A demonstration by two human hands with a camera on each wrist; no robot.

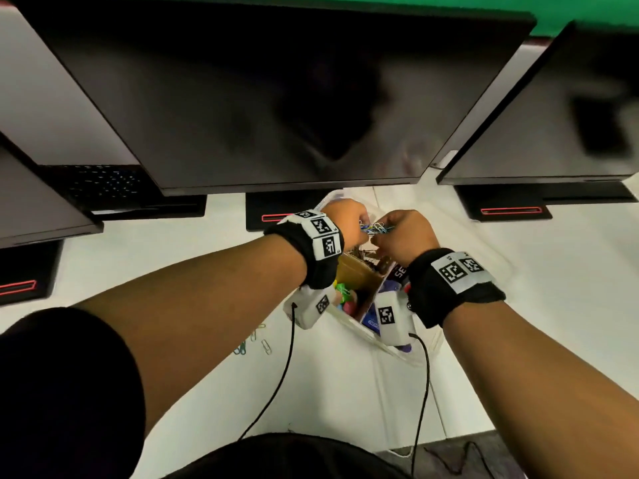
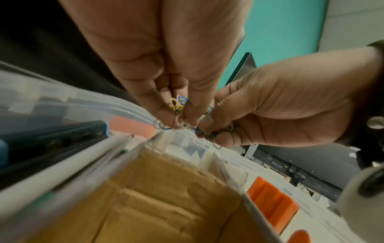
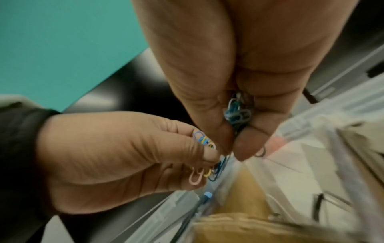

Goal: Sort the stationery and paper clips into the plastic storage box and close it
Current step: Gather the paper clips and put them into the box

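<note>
Both hands hover together over the clear plastic storage box [image 1: 394,349], which stands open on the white desk. My left hand [image 1: 358,228] pinches a bunch of coloured paper clips [image 2: 178,103], yellow, blue and pink. My right hand [image 1: 380,242] pinches a tangle of mostly blue paper clips [image 3: 236,113]. The two bunches touch between the fingertips [image 1: 375,229]. Inside the box lie a brown cardboard carton [image 2: 166,189], pens [image 2: 51,148] and a purple pack [image 1: 375,314]. Several loose paper clips [image 1: 257,340] lie on the desk left of the box.
Three dark monitors [image 1: 276,98] on black stands line the back of the desk. An orange latch [image 2: 270,200] sits on the box's side. Black cables [image 1: 276,392] trail from both wrist cameras toward my body.
</note>
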